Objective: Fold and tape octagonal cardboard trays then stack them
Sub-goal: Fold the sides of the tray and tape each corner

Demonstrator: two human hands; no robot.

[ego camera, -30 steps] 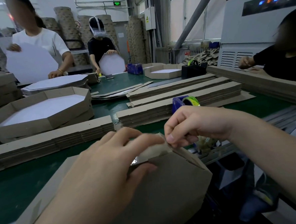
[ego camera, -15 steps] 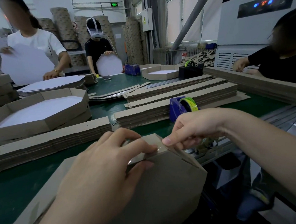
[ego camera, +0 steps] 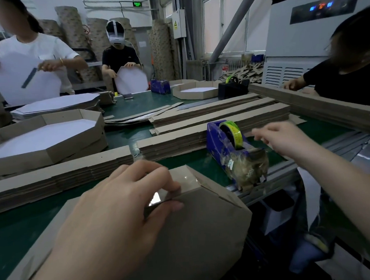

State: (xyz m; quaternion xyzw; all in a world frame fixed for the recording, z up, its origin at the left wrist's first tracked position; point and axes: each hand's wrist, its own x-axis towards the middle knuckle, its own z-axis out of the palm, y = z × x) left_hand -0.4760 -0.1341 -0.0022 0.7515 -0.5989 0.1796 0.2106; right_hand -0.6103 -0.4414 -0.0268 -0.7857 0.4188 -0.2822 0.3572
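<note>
The octagonal cardboard tray (ego camera: 196,236) lies upside down, as far as I can tell, at the near edge of the green bench (ego camera: 187,159), with one folded corner pointing away from the person. The left hand (ego camera: 119,208) grips that corner, its fingers curled over the top and its thumb against the side, beside a shiny strip of tape (ego camera: 155,199). The right hand (ego camera: 281,140) hangs blurred in the air with loosely spread fingers and holds nothing visible. The blue tape dispenser (ego camera: 223,141) stands beyond and to the right of the corner, between the two hands and just beside the right one. Its long axis runs toward the person, cutter end nearest. The right hand is therefore the likelier one to pull the next strip.
</note>
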